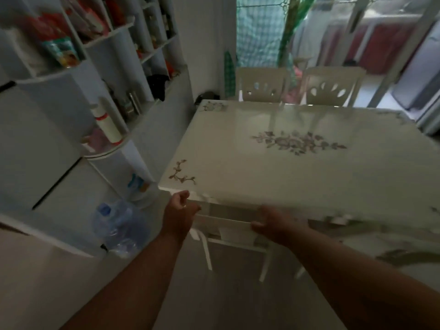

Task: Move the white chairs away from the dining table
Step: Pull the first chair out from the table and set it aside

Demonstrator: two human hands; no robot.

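A white dining table (pixel 297 177) with grey flower prints fills the middle and right. A white chair (pixel 226 225) is tucked under its near edge; only the backrest top and the legs show. My left hand (pixel 179 211) grips the left end of that backrest. My right hand (pixel 273 225) grips its right end, fingers curled over the top. Two more white chairs, one (pixel 262 84) and the other (pixel 333 85), stand at the far side of the table with cut-out backs.
White shelves (pixel 100 75) packed with bottles and packets line the left wall. A large clear water bottle (pixel 119 225) lies on the floor just left of my left arm. A glass door (pixel 381 44) and checked curtain (pixel 259 32) are behind the table.
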